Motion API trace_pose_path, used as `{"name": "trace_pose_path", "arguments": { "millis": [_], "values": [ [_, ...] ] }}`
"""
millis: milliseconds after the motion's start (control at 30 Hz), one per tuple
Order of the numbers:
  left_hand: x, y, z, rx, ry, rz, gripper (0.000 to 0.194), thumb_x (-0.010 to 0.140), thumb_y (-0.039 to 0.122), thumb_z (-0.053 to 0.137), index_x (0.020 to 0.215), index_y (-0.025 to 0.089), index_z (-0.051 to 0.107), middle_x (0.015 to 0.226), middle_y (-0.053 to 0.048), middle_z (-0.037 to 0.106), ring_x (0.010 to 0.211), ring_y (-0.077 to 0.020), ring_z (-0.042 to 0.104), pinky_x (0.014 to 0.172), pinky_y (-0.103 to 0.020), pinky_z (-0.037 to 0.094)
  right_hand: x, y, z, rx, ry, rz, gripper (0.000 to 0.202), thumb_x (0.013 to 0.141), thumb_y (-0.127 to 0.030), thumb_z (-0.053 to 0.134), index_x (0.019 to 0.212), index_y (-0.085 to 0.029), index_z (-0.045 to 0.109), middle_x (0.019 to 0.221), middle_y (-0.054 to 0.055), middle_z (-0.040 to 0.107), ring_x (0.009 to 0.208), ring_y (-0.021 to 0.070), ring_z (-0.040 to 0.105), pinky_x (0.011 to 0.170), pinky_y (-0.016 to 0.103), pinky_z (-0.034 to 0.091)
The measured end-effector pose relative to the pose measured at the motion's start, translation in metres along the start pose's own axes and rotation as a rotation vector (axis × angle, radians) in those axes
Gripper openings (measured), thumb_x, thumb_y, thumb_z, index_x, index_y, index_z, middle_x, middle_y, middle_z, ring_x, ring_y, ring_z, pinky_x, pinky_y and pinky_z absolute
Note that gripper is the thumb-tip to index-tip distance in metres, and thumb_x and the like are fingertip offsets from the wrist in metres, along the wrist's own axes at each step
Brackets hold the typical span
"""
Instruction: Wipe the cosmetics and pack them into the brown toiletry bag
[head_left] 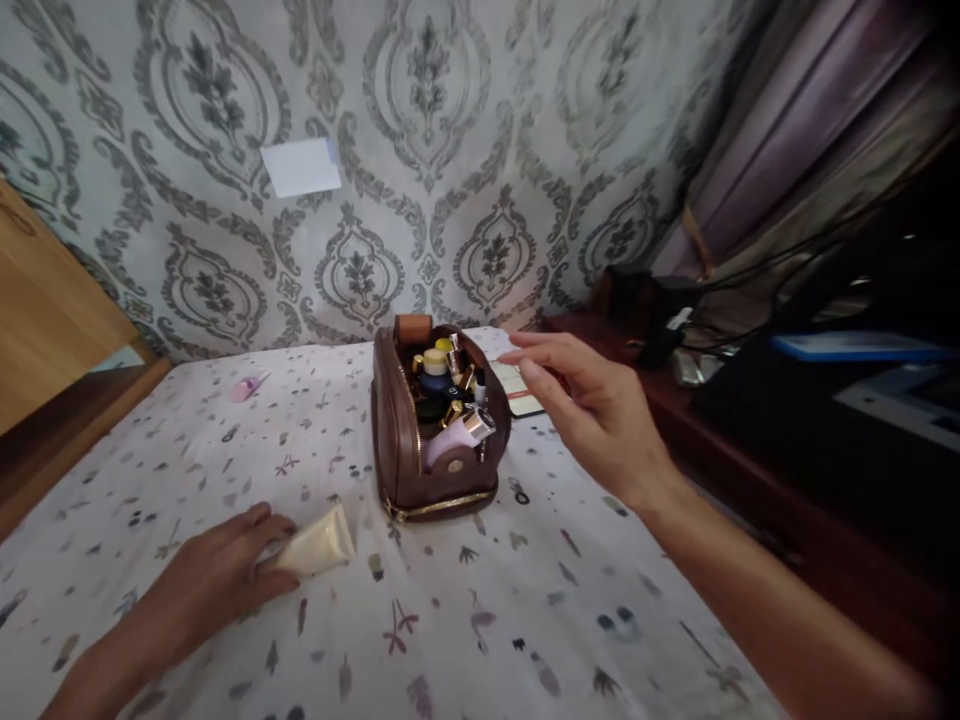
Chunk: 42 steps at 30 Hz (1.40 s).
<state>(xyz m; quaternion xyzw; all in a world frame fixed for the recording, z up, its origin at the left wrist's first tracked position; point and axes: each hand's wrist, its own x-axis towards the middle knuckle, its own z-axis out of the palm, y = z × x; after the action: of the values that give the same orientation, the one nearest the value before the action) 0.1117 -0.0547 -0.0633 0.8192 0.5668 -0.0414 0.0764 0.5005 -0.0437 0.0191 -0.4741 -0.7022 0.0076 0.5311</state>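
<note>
A brown cosmetic bag [401, 450] stands unzipped in the middle of the patterned cloth. Jars and small bottles fill it, among them a jar with a cream lid [435, 360] and a lilac tube with a silver cap [454, 437] near its front. At the lower left, my left hand [238, 560] has its fingers closed round the capped end of a cream-coloured tube [319, 545], low over the cloth. My right hand [589, 405] is raised just right of the bag, fingers apart and holding nothing.
A small pink item [246, 387] lies on the cloth [300, 410] at the back left. Behind my right hand is a flat card-like object [523, 398]. Wooden furniture [60, 310] borders the left; a dark red surface [675, 410] with cables and a blue-edged object [832, 348] borders the right.
</note>
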Motion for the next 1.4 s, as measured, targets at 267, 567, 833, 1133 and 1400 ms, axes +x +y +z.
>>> {"name": "trace_pose_path", "arguments": {
  "millis": [267,567,833,1133,1400],
  "values": [
    [-0.008,-0.007,0.007,-0.156,0.069,0.032,0.049,0.077,0.060,0.064,0.109,0.025,0.075,0.128,-0.013,0.069,0.121,-0.0381,0.062,0.093,-0.043,0.054,-0.039,-0.044,0.010,0.199,0.081,0.076,0.018,0.097,-0.026,0.053,0.091,-0.021,0.069,0.098,0.006,0.073,0.096,0.0203,0.067,0.088,0.037,0.052],
    [-0.010,0.064,-0.022,-1.328,0.108,-0.181,0.048,0.074,0.054,0.073,0.106,0.019,0.071,0.084,-0.006,0.075,0.074,-0.0265,0.069,0.062,-0.033,0.055,-0.111,-0.086,0.092,0.689,-0.579,0.536,0.031,0.094,-0.044,0.053,0.113,-0.022,0.063,0.112,0.009,0.069,0.104,0.0232,0.064,0.085,0.036,0.053],
    [-0.005,0.084,-0.008,-0.992,0.424,-0.070,0.054,0.086,0.051,0.058,0.131,0.022,0.046,0.107,-0.006,0.060,0.060,-0.0140,0.058,0.054,-0.028,0.049,-0.128,-0.097,0.147,1.191,-0.538,0.894,0.048,0.074,-0.059,0.071,0.099,-0.020,0.056,0.080,0.001,0.061,0.065,0.0150,0.061,0.060,0.029,0.052],
    [0.004,0.073,0.001,-0.252,0.674,0.226,0.047,0.096,0.034,0.043,0.142,0.025,0.038,0.137,-0.015,0.048,0.124,-0.0308,0.049,0.088,-0.043,0.050,-0.133,-0.098,0.154,0.864,-0.708,0.800,0.017,0.078,-0.026,0.067,0.085,-0.021,0.053,0.053,-0.007,0.055,0.041,0.0110,0.050,0.039,0.022,0.039],
    [0.010,0.067,-0.004,-0.398,0.674,0.103,0.021,0.096,0.039,0.043,0.106,0.023,0.050,0.099,-0.006,0.063,0.093,-0.0241,0.061,0.081,-0.037,0.046,-0.143,-0.088,0.158,1.101,-0.701,0.862,0.033,0.073,-0.039,0.078,0.090,-0.020,0.057,0.070,-0.004,0.060,0.054,0.0114,0.059,0.044,0.021,0.045]
  ]
}}
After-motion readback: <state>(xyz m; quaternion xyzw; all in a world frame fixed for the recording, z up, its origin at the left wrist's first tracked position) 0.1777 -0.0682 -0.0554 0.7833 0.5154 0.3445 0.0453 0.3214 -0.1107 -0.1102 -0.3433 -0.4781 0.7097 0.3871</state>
